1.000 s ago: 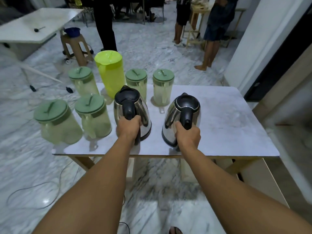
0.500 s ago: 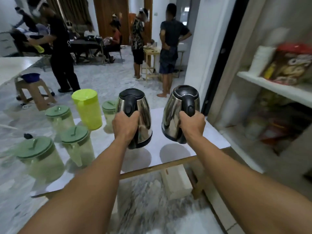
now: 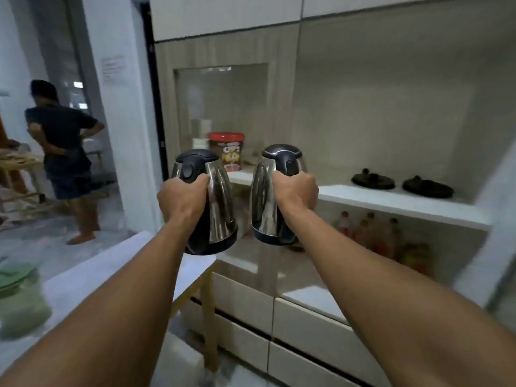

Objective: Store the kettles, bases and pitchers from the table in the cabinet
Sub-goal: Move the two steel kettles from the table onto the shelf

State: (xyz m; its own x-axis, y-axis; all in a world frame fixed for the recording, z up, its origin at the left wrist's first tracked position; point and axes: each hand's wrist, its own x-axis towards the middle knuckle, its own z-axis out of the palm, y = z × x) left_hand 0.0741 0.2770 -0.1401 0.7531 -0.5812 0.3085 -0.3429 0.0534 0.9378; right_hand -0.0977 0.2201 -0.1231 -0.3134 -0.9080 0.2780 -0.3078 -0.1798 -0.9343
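Evidently rigid, slick-sided steel, each kettle is best carried as shown: left hand [image 3: 183, 198] and right hand [image 3: 296, 191] wrap their fingers tight around the black handles of the left kettle [image 3: 215, 202] and right kettle [image 3: 265, 196].

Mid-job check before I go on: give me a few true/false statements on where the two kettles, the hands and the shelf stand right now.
1. Each hand holds a steel kettle by its black handle. True: the left hand grips the left kettle and the right hand grips the right kettle.
2. Both kettles already stand on the white shelf. False: both are held in the air in front of it.
3. Two black kettle bases lie on that shelf, to the right. True.
4. The shelf behind the kettles is bare. False: a red-lidded tub stands there.
5. The kettle lids are open. False: both lids are shut.
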